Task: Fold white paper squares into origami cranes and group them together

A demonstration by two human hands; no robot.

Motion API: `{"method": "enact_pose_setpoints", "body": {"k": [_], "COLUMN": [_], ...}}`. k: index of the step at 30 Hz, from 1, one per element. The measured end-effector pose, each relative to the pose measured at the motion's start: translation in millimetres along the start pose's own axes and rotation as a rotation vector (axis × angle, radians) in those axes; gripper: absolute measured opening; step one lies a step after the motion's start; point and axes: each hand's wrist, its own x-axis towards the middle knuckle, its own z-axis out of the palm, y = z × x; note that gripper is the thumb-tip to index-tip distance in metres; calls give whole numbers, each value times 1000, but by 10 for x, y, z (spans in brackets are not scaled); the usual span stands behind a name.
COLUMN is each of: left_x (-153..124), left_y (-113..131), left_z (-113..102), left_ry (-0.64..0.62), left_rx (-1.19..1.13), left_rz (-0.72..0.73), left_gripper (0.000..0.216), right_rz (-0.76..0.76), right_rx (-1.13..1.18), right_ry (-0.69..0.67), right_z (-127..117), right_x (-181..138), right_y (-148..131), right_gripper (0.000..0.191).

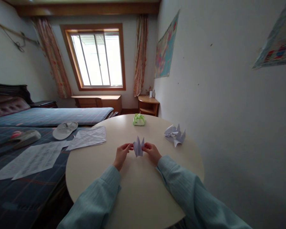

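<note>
A folded white paper piece (138, 147), shaped with upright points like an origami crane, is held between my two hands above the round table (90, 178). My left hand (121, 154) pinches its left side between thumb and fingers. On the opposite side, my right hand (152, 152) grips the right edge, fingers curled. Farther right on the tabletop lie several folded paper cranes (175, 135) in a cluster. Creased paper sheets (91, 137) rest at the table's left edge.
A green tissue pack (139, 120) stands at the table's far side. Left of the table, a bed (50, 178) bears printed sheets (38, 159), a pale cap (65, 130) and a bag (27, 139). A white wall (228, 127) runs close along the right.
</note>
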Motion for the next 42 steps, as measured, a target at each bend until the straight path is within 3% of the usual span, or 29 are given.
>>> {"method": "enact_pose_setpoints", "body": {"k": [14, 25, 33, 42], "left_x": [-1, -9, 1, -14], "left_y": [-21, 19, 43, 71], "left_z": [0, 9, -11, 6], "left_ry": [-13, -29, 29, -8], "left_rx": [-68, -77, -157, -68], "left_rz": [-45, -22, 3, 35], "left_gripper": [33, 39, 40, 33], "right_rz": [-11, -11, 5, -8], "right_rx": [-87, -67, -30, -85], "right_ry": [32, 31, 41, 33], "right_z": [22, 11, 16, 15], "right_x": [-10, -9, -5, -1], "right_y": [17, 9, 28, 12], "right_gripper": [25, 18, 18, 22]}}
